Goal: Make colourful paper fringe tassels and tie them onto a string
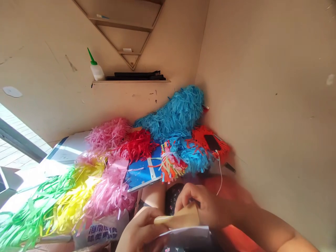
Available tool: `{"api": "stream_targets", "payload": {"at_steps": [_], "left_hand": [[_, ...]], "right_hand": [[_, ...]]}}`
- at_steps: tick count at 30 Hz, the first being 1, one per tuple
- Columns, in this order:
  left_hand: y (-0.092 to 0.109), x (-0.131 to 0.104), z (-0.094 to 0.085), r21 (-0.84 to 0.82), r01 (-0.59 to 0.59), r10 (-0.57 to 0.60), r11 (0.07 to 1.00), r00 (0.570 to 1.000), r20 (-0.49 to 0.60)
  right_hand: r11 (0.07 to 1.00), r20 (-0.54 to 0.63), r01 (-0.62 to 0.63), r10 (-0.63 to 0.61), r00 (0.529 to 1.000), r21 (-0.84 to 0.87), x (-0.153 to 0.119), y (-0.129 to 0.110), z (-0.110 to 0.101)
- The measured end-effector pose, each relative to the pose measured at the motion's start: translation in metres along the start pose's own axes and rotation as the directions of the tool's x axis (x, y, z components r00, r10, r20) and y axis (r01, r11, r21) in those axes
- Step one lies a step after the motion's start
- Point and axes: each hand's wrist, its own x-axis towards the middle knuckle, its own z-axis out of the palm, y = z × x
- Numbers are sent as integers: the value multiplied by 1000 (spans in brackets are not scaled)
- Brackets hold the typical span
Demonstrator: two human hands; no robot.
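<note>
A tan, flat piece that looks like folded paper (182, 217) is stretched between my hands, above my lap. My left hand (144, 225) is closed on its left end, thumb on top. At the right end, my right hand (201, 201) pinches it with curled fingers. Just beneath lies a white sheet (187, 232), close to my left fingers; whether they grip it too I cannot tell. Nearest on the table are a multicoloured bundle of paper strips (170, 162) and a pink fringe pile (111, 189).
Blue fringe (175, 112), red fringe (139, 143), yellow fringe (78, 192) and green fringe (34, 206) cover much of the blue table (144, 171). A phone (212, 142) with a white cable rests on orange fringe. A glue bottle (97, 71) stands on the wall shelf (131, 82).
</note>
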Motion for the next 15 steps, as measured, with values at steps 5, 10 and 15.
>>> {"api": "stream_targets", "payload": {"at_steps": [5, 10, 15], "left_hand": [[-5, 2, 10, 46, 169, -171, 985, 984, 51], [-16, 4, 15, 50, 221, -222, 974, 974, 30], [-28, -11, 12, 177, 144, -137, 974, 989, -53]], "right_hand": [[984, 28, -127, 124, 992, 126, 25, 3, -21], [959, 294, -142, 214, 932, -247, 58, -1, -31], [921, 292, -290, 361, 886, -260, 74, 9, -22]]}}
